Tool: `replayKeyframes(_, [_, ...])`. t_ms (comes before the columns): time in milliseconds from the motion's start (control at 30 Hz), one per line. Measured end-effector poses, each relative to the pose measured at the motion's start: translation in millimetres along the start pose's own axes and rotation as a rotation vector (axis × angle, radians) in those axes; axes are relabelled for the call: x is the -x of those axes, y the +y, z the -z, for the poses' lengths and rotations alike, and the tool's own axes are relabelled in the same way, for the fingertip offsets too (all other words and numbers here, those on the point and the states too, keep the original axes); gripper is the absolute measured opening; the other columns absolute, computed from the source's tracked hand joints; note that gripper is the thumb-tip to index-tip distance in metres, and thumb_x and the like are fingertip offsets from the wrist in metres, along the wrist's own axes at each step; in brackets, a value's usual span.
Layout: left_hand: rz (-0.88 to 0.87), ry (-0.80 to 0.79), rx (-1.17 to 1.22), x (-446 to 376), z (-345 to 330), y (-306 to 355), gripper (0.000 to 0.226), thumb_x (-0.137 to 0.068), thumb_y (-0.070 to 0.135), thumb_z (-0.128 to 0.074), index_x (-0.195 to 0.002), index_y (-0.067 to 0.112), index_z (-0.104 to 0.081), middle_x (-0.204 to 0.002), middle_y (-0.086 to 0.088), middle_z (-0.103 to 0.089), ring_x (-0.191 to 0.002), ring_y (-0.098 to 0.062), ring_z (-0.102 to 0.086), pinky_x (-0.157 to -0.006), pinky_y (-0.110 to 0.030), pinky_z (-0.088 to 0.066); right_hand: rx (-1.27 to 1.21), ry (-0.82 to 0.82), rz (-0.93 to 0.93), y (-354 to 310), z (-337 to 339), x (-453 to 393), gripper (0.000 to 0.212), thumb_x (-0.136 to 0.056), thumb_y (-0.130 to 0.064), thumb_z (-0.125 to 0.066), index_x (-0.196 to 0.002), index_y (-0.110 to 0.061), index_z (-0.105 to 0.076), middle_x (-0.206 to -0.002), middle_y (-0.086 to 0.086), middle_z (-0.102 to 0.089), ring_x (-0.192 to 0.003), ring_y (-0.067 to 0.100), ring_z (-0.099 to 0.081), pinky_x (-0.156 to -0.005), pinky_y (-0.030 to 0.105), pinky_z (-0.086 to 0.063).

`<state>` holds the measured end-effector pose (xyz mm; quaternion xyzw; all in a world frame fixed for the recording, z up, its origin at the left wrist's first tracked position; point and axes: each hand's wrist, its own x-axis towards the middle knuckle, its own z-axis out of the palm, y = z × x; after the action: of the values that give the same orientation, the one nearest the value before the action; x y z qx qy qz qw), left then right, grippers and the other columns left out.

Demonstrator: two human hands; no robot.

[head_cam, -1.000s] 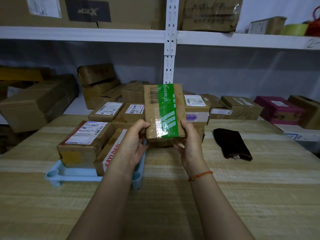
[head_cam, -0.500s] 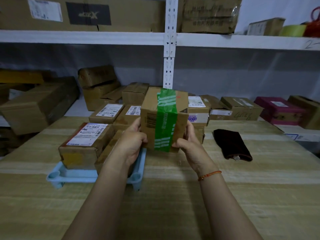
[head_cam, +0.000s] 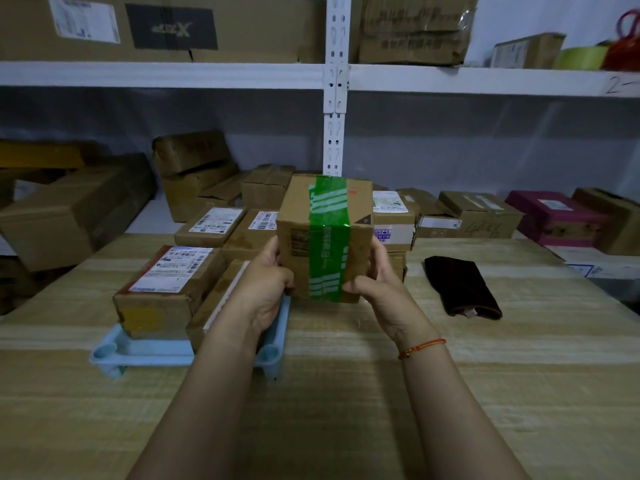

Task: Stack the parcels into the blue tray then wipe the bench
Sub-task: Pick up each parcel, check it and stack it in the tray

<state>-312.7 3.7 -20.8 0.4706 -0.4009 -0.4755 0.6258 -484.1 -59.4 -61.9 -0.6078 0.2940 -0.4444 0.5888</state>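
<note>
I hold a brown cardboard parcel with green tape [head_cam: 323, 237] in the air above the bench, just right of the blue tray [head_cam: 145, 351]. My left hand [head_cam: 261, 289] grips its left side and my right hand [head_cam: 375, 289] grips its lower right side. In the tray lie a labelled parcel [head_cam: 166, 289] on the left and a second parcel [head_cam: 218, 303] beside it, partly hidden by my left arm. More parcels [head_cam: 211, 225] sit behind the tray. A dark cloth [head_cam: 462, 287] lies on the bench to the right.
The wooden bench [head_cam: 346, 393] stretches toward me. Behind it run white shelves [head_cam: 334, 133] with several cardboard boxes, a magenta box [head_cam: 554, 216] at the right and large cartons [head_cam: 69, 216] at the left.
The green-taped parcel has been turned in my hands from standing on end, its broad face toward me, to showing its top and front, and it has come down slightly.
</note>
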Motion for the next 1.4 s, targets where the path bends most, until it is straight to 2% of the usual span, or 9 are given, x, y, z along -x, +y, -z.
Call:
replayKeyframes(200, [0.085,0.071,0.035,-1.0,-1.2,2.1,0.056,-0.074,-0.022,-0.027,-0.098,0.014,-0.063,-0.090,-0.009,-0.070,-0.087,-0.024,-0.066,-0.067,-0.034,-0.053,-0.048,-0.013,-0.019,-0.4,-0.6,0.8,0.104,-0.058,-0.023,-0.083,-0.148,-0.029,-0.033,-0.137,0.003,-0.058,-0.123,0.019,-0.059,-0.093,0.034,-0.055])
replayKeyframes(300, [0.141,0.131,0.057,-1.4,-0.3,2.7,0.051,-0.076,-0.017,-0.028,-0.096,0.013,-0.063,-0.096,-0.013,-0.068,-0.088,-0.027,-0.065,-0.074,-0.041,-0.055,-0.033,-0.016,-0.027,-0.7,-3.0,1.5,0.109,-0.057,-0.031,-0.086,-0.151,-0.028,-0.030,-0.144,0.002,-0.051,-0.127,0.020,-0.054,-0.103,0.038,-0.050])
replayKeyframes(400, [0.180,0.191,0.084,-1.5,0.6,2.7,0.050,-0.077,-0.012,-0.027,-0.097,0.017,-0.063,-0.092,-0.008,-0.068,-0.084,-0.023,-0.064,-0.065,-0.035,-0.051,-0.018,-0.007,-0.018,-3.0,-5.3,3.8,0.108,-0.061,-0.027,-0.085,-0.152,-0.025,-0.028,-0.144,0.000,-0.048,-0.129,0.017,-0.052,-0.107,0.036,-0.046])
replayKeyframes(533, [0.216,0.276,0.132,-2.2,1.2,3.3,0.047,-0.079,-0.008,-0.027,-0.093,0.021,-0.061,-0.085,-0.004,-0.066,-0.079,-0.020,-0.063,-0.062,-0.032,-0.048,0.002,-0.005,0.012,-9.1,-10.2,8.2,0.092,-0.071,-0.013,-0.080,-0.146,-0.028,-0.030,-0.130,-0.014,-0.050,-0.119,0.005,-0.053,-0.096,0.021,-0.051])
replayKeyframes(800, [0.208,0.332,0.165,-0.9,0.4,5.6,0.038,-0.092,0.004,-0.031,-0.105,0.023,-0.061,-0.096,-0.003,-0.067,-0.090,-0.019,-0.062,-0.074,-0.036,-0.049,0.044,0.028,0.047,-11.9,-14.2,8.7,0.088,-0.067,-0.025,-0.083,-0.140,-0.037,-0.036,-0.135,-0.014,-0.049,-0.128,0.008,-0.048,-0.108,0.031,-0.042])
replayKeyframes(933, [0.194,0.357,0.187,-2.0,1.3,4.6,0.047,-0.094,0.010,-0.034,-0.133,0.028,-0.052,-0.109,-0.001,-0.067,-0.098,-0.018,-0.063,-0.074,-0.037,-0.048,0.004,0.036,0.059,-13.4,-14.8,9.3,0.090,-0.070,-0.023,-0.084,-0.146,-0.029,-0.036,-0.141,-0.006,-0.049,-0.127,0.009,-0.049,-0.102,0.026,-0.047])
replayKeyframes(1067, [0.175,0.360,0.191,-0.2,-3.5,5.7,0.033,-0.099,0.018,-0.036,-0.119,0.038,-0.054,-0.095,0.006,-0.067,-0.090,-0.015,-0.063,-0.071,-0.033,-0.045,-0.029,0.069,0.076,-13.9,-15.9,8.5,0.083,-0.072,-0.026,-0.083,-0.143,-0.027,-0.041,-0.143,-0.001,-0.048,-0.125,0.009,-0.053,-0.090,0.018,-0.052])
replayKeyframes(1233, [0.177,0.356,0.154,-0.2,-5.5,4.0,0.033,-0.101,0.028,-0.040,-0.127,0.040,-0.056,-0.101,0.007,-0.068,-0.098,-0.016,-0.064,-0.087,-0.037,-0.046,0.017,0.115,0.083,-11.7,-16.0,6.3,0.066,-0.072,-0.041,-0.076,-0.131,-0.039,-0.046,-0.142,-0.001,-0.049,-0.123,0.010,-0.055,-0.088,0.019,-0.052])
replayKeyframes(1400, [0.142,0.351,0.133,3.8,-9.6,8.8,0.034,-0.101,0.027,-0.040,-0.129,0.039,-0.055,-0.095,0.008,-0.068,-0.086,-0.011,-0.062,-0.071,-0.030,-0.044,-0.014,0.130,0.065,-19.6,-18.7,10.7,0.064,-0.073,-0.045,-0.078,-0.129,-0.031,-0.050,-0.126,-0.011,-0.057,-0.105,-0.006,-0.058,-0.069,0.005,-0.048])
